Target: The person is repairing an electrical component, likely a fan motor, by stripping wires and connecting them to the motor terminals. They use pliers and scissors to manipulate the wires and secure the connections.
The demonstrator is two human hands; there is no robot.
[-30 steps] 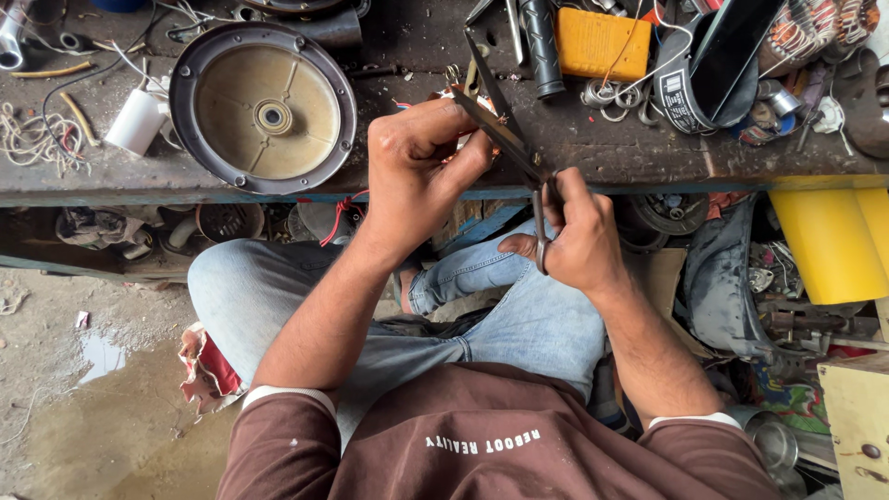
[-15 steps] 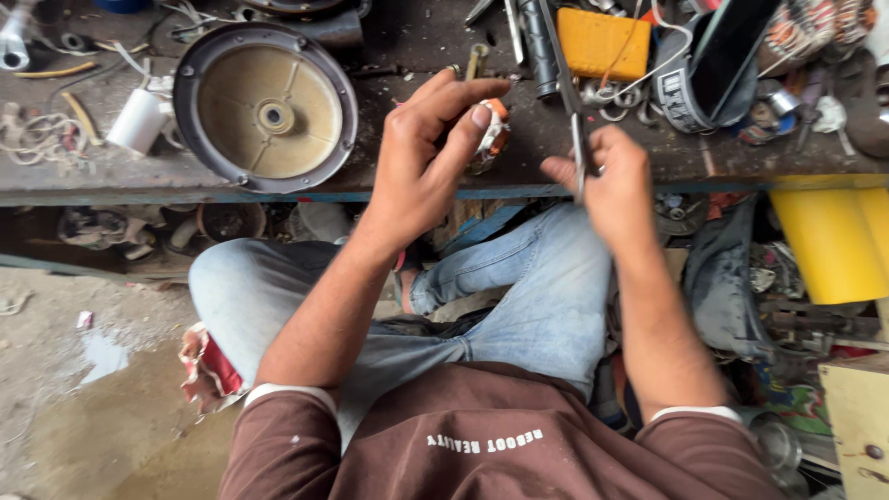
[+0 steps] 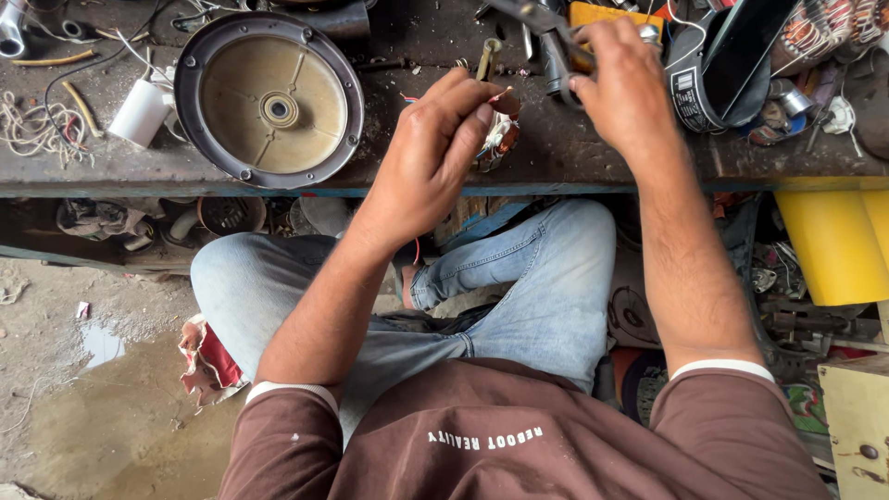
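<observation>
On the grimy workbench [image 3: 602,157], left hand [image 3: 431,153] pinches a copper-wound coil [image 3: 500,139]; right hand [image 3: 625,88] grips metal pliers [image 3: 546,28].

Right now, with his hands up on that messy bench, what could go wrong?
The left hand pinches a small wound coil part near the bench edge; it might slip off onto the lap. The right hand grips a dark plier-like tool close to those fingers, so a pinch seems possible. Loose wires could snag.
</observation>
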